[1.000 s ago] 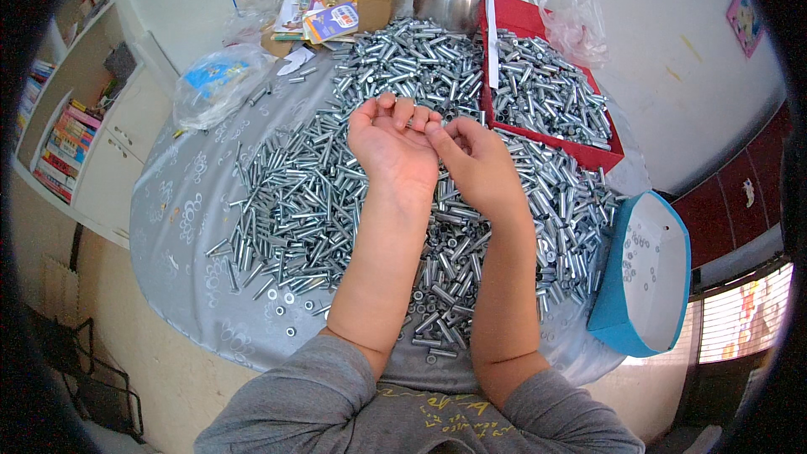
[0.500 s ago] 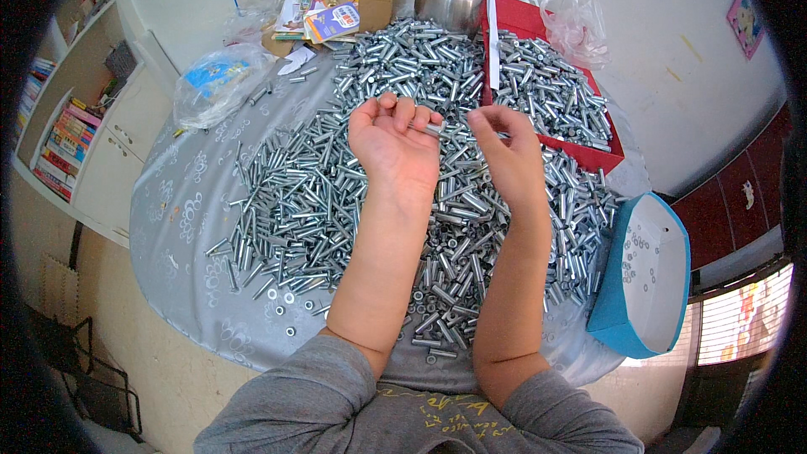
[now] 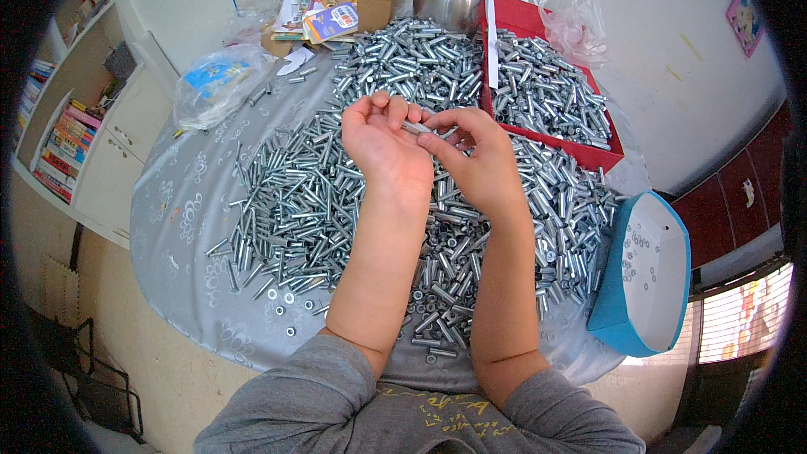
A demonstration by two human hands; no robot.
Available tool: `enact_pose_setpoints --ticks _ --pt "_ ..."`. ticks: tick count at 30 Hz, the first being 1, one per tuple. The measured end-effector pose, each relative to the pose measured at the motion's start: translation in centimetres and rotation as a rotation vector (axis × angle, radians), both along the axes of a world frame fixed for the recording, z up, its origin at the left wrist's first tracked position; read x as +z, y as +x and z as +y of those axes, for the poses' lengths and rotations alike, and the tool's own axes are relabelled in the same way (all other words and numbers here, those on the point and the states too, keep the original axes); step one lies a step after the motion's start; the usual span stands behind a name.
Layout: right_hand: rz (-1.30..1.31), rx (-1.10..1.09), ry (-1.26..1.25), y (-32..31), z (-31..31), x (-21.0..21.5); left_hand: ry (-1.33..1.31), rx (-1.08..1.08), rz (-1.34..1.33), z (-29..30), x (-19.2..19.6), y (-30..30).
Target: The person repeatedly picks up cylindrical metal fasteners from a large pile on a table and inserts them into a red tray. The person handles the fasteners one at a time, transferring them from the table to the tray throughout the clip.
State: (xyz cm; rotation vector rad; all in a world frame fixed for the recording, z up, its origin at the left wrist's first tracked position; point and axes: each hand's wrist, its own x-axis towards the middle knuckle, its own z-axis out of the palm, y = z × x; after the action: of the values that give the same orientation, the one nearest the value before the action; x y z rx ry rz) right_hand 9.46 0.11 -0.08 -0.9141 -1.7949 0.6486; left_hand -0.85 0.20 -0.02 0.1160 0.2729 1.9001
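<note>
My left hand (image 3: 385, 136) is turned palm up, fingers curled around a short silver metal sleeve (image 3: 414, 127). Thumb and fingers of my right hand (image 3: 471, 155) close on the right end of that same sleeve; whether a smaller part sits between them is hidden. Both hands are held above a wide heap of loose metal parts on the table. Slim bolts (image 3: 286, 202) make up its left side, while thicker sleeves (image 3: 454, 273) lie to the right and nearer me.
A red box (image 3: 580, 151) full of similar metal pieces stands at the back right. On the right edge sits a blue bin (image 3: 607, 307) with small rings inside. Behind are a steel pot (image 3: 451, 0), a cardboard box (image 3: 378, 0) and a plastic bag (image 3: 210, 88). Several washers (image 3: 289, 298) lie front left.
My right hand has moved left and its fingertips have met the sleeve's end. My left hand has shifted slightly left, still holding the sleeve.
</note>
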Motion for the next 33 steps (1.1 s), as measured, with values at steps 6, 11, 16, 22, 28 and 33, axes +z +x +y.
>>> enact_pose_setpoints --ticks 6,11,16,22,28,33 --pt "-0.054 -0.026 -0.035 1.1 0.4 -0.2 -0.052 -0.055 -0.069 0.1 -0.1 0.5" --pt "-0.102 -0.047 -0.116 1.4 0.2 0.1 -0.062 -0.077 -0.071 0.4 -0.6 0.5" --pt "-0.106 -0.026 -0.173 1.7 0.4 -0.3 -0.068 -0.101 -0.081 0.2 -0.5 0.7" --pt "-0.150 -0.009 -0.196 2.0 0.2 0.1 -0.071 -0.025 -0.044 -0.1 -0.1 1.3" --pt "-0.177 -0.129 -0.227 3.2 0.5 0.0 0.029 0.127 0.054 0.4 -1.0 -1.0" --pt "-0.078 -0.096 -0.278 2.7 0.5 0.0 -0.023 0.170 0.028 0.1 0.2 -0.2"
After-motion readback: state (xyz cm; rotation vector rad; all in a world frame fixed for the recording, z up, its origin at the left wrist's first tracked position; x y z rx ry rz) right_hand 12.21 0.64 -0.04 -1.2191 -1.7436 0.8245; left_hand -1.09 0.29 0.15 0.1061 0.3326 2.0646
